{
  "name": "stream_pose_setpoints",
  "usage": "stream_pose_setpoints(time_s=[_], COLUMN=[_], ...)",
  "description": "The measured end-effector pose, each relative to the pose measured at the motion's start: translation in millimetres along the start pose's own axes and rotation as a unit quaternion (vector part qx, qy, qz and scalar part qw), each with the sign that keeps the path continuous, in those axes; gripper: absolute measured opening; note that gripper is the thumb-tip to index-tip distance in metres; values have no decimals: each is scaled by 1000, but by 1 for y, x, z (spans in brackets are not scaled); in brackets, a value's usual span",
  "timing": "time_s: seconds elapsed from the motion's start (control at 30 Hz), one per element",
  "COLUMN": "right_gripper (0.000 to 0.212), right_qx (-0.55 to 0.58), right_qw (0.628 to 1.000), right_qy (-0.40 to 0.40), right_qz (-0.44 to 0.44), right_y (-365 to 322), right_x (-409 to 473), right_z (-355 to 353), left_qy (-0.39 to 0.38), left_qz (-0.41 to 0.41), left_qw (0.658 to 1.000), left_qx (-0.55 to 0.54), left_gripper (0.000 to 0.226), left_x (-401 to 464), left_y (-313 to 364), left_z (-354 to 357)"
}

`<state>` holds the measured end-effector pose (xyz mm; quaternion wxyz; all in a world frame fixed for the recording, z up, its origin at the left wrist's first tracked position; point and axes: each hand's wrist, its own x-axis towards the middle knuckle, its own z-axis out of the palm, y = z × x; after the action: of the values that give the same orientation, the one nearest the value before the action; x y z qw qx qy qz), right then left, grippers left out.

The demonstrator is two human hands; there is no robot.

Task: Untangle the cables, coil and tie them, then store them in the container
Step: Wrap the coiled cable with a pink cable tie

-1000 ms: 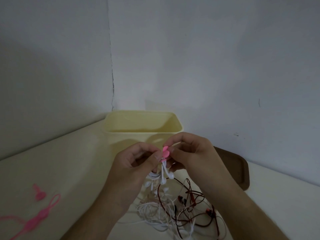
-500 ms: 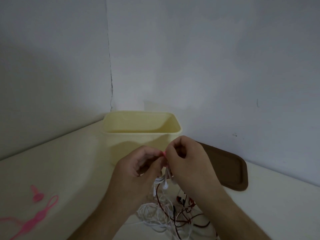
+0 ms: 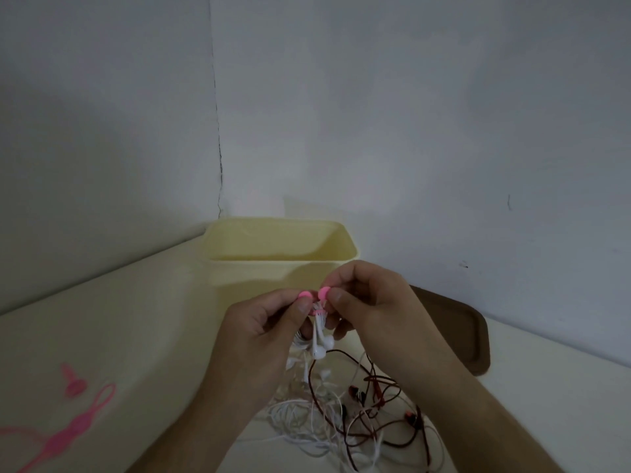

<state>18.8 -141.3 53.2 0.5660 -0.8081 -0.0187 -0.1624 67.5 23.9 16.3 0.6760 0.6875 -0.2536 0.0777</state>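
Observation:
My left hand and my right hand are raised together in front of the pale yellow container. Each pinches one round end of a pink cable tie that wraps a bundle of white earphone cable. Two white earbuds hang just below the tie. Underneath, on the table, lies a tangle of white and dark red cables. The coil inside my fingers is mostly hidden.
Spare pink cable ties lie on the table at the lower left. A brown lid lies flat to the right of the container, against the wall. The container stands in the corner of two grey walls.
The two round pink ends of the tie, hidden between my fingers half a second ago, now show side by side above my thumbs. Both hands stay close together.

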Motion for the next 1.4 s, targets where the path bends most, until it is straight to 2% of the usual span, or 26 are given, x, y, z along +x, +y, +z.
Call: stream_pose_setpoints(time_s=[0.2, 0.4, 0.57, 0.77, 0.83, 0.93, 1.1, 1.17, 1.27, 1.37, 1.4], right_gripper=[16, 6, 12, 11, 11, 16, 11, 13, 14, 13, 13], right_qx=[-49, -30, -46, -63, -43, -30, -78, -71, -23, 23, 22], right_qw=[997, 999, 997, 996, 998, 999, 996, 995, 993, 987, 984], right_qy=[5, 28, 31, 54, 49, -8, 37, 75, 112, 159, 177], right_qz=[-51, -33, -49, -43, -11, 12, 6, 7, 11, 9, 4], right_y=[-1, 1, 2, 4, 3, 2, 3, 1, -6, -16, -21], right_x=[-2, -2, -2, -1, -3, -6, -4, -4, -4, 0, 3], right_z=[4, 3, 2, 5, 4, 7, 10, 7, 0, -3, -2], left_qy=[-11, 0, -10, -81, -61, -1, 25, 54, 82, 115, 127], left_qz=[-8, -22, -8, -21, -15, -9, -32, -38, -50, -39, -34], left_qw=[1000, 998, 998, 995, 996, 996, 996, 998, 975, 968, 968], left_qx=[-3, -60, -66, -46, -63, -86, -79, -12, 199, 221, 215], left_gripper=[27, 15, 18, 27, 29, 23, 25, 38, 40, 16, 14], left_x=[-1, 0, 1, 0, 0, 1, 4, 9, 17, 15, 13], left_y=[1, 2, 2, -2, -4, -6, -3, -10, -20, -19, -18], left_z=[0, -1, -1, -3, -1, -1, -2, -8, -22, -26, -25])
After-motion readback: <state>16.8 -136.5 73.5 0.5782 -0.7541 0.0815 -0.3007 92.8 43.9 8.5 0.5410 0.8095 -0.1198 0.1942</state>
